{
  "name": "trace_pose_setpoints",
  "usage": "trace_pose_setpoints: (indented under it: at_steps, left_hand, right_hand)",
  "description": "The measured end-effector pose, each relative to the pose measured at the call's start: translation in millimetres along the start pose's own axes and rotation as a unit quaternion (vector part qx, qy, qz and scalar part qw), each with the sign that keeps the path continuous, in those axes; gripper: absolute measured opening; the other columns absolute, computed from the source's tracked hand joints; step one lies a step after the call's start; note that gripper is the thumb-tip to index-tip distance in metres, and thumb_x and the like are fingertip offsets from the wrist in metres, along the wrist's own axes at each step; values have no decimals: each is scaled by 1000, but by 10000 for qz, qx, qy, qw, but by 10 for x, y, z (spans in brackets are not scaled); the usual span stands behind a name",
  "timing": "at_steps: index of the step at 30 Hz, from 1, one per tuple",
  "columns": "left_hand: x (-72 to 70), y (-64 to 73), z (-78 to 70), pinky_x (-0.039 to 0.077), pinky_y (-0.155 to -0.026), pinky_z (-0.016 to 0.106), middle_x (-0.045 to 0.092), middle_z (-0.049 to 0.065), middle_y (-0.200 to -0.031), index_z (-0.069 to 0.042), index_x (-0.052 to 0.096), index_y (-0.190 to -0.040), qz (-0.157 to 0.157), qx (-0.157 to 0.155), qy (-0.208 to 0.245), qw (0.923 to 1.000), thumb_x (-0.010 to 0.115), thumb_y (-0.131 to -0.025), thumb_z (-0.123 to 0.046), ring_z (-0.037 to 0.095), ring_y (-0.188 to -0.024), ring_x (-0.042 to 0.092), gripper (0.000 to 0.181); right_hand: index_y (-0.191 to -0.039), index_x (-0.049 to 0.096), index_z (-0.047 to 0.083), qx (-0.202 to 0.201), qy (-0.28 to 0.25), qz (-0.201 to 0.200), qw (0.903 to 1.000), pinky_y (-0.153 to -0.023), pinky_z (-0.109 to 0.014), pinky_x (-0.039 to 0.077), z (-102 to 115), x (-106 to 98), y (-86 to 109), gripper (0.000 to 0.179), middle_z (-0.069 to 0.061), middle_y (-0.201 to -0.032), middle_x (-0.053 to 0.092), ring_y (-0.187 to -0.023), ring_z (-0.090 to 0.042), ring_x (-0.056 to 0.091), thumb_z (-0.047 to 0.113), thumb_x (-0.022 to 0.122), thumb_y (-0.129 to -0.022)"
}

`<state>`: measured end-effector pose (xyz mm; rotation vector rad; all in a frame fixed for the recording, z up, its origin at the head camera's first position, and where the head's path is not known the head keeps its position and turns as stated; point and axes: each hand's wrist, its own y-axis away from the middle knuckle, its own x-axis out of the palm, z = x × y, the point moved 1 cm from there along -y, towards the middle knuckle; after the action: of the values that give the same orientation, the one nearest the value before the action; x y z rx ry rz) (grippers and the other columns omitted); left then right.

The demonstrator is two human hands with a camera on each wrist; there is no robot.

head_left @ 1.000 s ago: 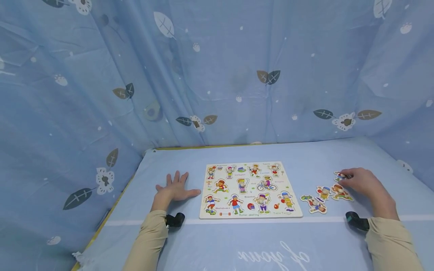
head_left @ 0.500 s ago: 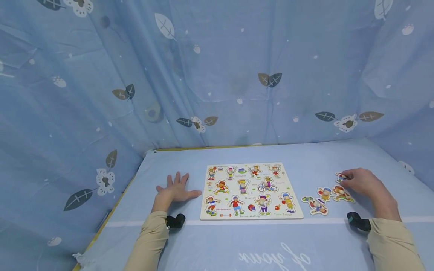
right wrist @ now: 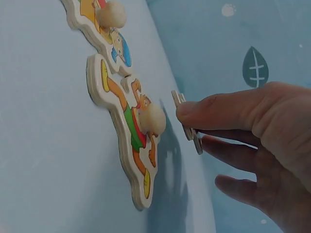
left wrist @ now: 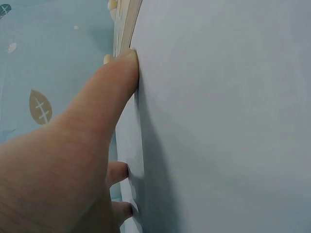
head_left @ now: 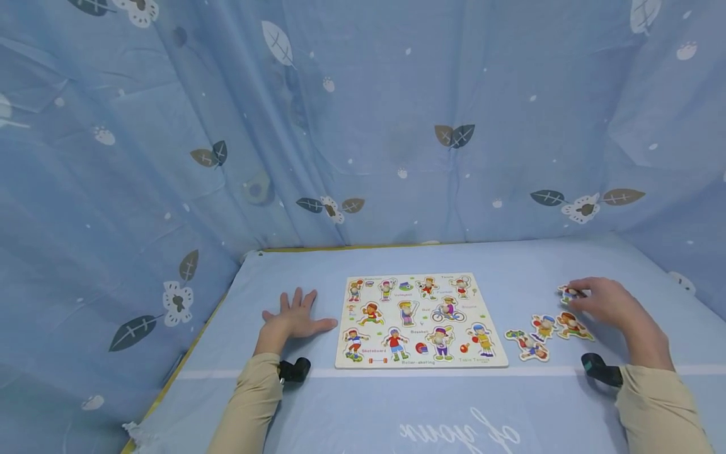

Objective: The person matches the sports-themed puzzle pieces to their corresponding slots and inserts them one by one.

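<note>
Note tablecloth (head_left: 340,410) running toward six o'clock from near edge of puzzle board (head_left: 418,311). Find three loose pieces (head_left: 535,349) clustered between three and four, strip of cloth between, more cloth on to far table edge (head_left: 391,245) at twelve. Find left hand (head_left: 290,320) at nine, fingers splayed, thumb tip at board's edge, contact unclear. See right hand (head_left: 609,306) at three, pinching another piece (head_left: 567,294) just beyond cluster.
</note>
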<state>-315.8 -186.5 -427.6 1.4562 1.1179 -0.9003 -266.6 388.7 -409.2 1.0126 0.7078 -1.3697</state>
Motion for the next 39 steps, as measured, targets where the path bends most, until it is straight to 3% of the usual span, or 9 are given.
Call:
trace_pose_setpoints:
  at_steps: [9,19,30,39]
  left_hand:
    - [-2,9,4,7,-106,81,4,23,-164,-14,20,-159,26,-73,-3,10000,56,-83,-74,51,-148,-2,104]
    - [-5,30,6,8,-105,81,5,24,-164,-13,21,-159,8,-15,31,10000,58,-83,-74,52,-148,-1,104]
    - [2,-3,-4,7,-106,81,4,23,-164,-15,20,-159,11,-27,15,10000,57,-83,-74,51,-148,-2,104]
    - [-7,-1,3,6,-106,80,3,22,-165,-15,19,-160,34,-12,32,10000,56,-84,-74,50,-148,-3,103]
  right_hand:
    - [-132,52,-12,-576,20,-106,9983,-97,-73,34,203,26,37,61,-41,-135,43,-122,-61,35,22,72,-86]
    - [-125,62,-7,-1141,224,22,9932,-95,-69,41,683,65,130,51,-37,-134,49,-122,-57,43,21,75,-84]
    - [-116,70,1,-1964,598,256,9784,-94,-60,48,1170,283,372,37,-24,-128,60,-118,-46,54,16,78,-83]
    - [-109,73,9,-2320,695,529,9688,-93,-57,49,1347,428,510,30,-15,-126,62,-115,-39,58,13,78,-79]
